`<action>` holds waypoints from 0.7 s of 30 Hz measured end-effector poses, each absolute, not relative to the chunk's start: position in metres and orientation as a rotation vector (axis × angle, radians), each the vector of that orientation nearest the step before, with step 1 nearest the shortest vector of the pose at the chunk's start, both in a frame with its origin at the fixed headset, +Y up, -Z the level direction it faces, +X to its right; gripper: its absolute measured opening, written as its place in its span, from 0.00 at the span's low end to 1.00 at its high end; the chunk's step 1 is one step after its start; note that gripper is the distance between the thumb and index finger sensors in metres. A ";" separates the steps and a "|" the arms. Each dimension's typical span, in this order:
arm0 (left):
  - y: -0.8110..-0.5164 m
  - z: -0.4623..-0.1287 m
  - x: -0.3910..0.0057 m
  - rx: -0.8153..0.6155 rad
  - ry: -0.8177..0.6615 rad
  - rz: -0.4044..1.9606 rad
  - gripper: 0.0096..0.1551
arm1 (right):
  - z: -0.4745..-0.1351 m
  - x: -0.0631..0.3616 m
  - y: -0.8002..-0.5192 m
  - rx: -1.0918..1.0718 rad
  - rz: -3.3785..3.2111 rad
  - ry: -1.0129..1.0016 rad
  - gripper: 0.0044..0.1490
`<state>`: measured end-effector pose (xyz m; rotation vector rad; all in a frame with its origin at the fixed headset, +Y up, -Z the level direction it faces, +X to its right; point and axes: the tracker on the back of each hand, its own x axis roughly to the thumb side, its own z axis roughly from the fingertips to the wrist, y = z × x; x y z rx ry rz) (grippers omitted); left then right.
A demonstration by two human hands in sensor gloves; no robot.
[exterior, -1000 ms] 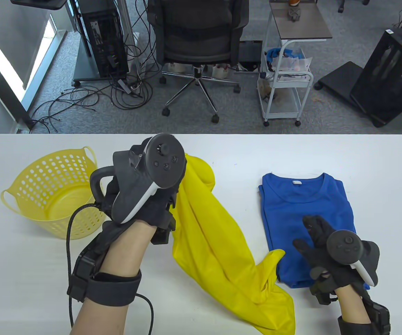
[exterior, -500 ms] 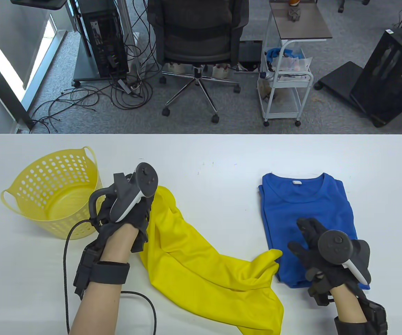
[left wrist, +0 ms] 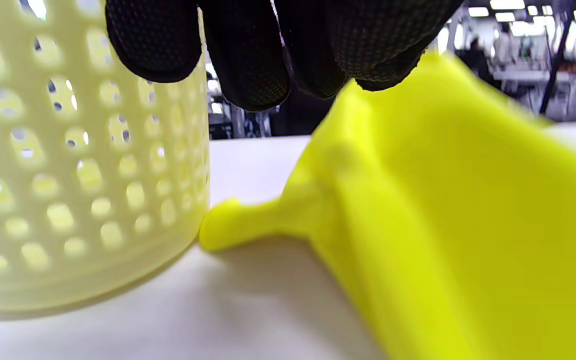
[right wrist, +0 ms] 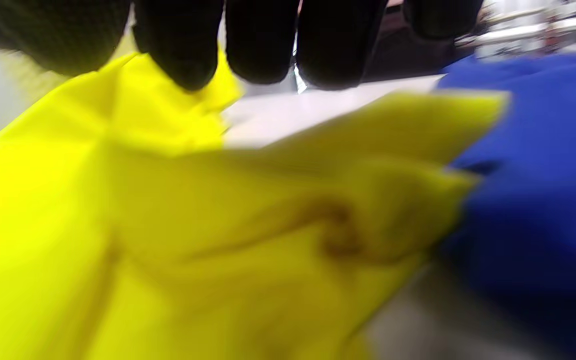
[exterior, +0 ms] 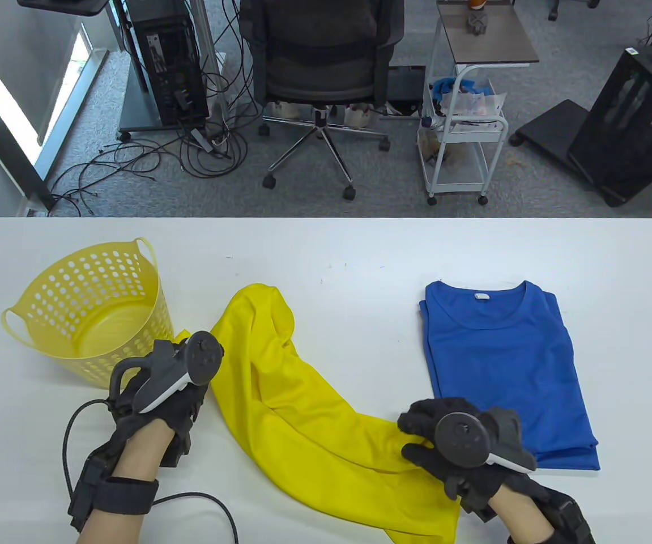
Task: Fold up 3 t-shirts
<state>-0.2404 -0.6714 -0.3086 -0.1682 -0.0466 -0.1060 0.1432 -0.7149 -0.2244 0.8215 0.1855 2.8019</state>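
A crumpled yellow shirt (exterior: pixel 314 419) of thin, smooth fabric lies across the table's (exterior: pixel 359 249) front, between your hands. You look to be spreading it; next, pull it flat. Your left hand (exterior: pixel 158 391) and right hand (exterior: pixel 461 447) seem to pinch its edges, fingers curled together. Beside it: a folded blue shirt (exterior: pixel 501 362) and a perforated plastic basket (exterior: pixel 93 306).

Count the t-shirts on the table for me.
2. A blue t-shirt lies folded on the right; a yellow t-shirt lies crumpled mid-table between both hands. No third shows; the basket looks empty.
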 end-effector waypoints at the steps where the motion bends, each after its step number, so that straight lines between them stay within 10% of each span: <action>1: -0.680 -0.311 -0.239 -0.185 -0.056 -0.123 0.27 | -0.220 0.135 -0.718 0.889 2.808 0.239 0.25; 7: -0.738 -0.328 -0.224 -0.337 0.028 -0.465 0.40 | -0.206 0.104 -0.753 1.108 2.896 0.800 0.49; 9: -0.752 -0.333 -0.224 -0.361 0.029 -0.478 0.38 | -0.200 0.101 -0.754 1.148 2.954 0.701 0.53; 15: -0.763 -0.339 -0.228 -0.248 0.019 -0.409 0.28 | -0.186 0.081 -0.759 1.292 3.148 0.473 0.26; 21: -0.751 -0.329 -0.234 -0.268 0.014 -0.451 0.22 | -0.199 0.099 -0.737 1.139 3.142 0.495 0.25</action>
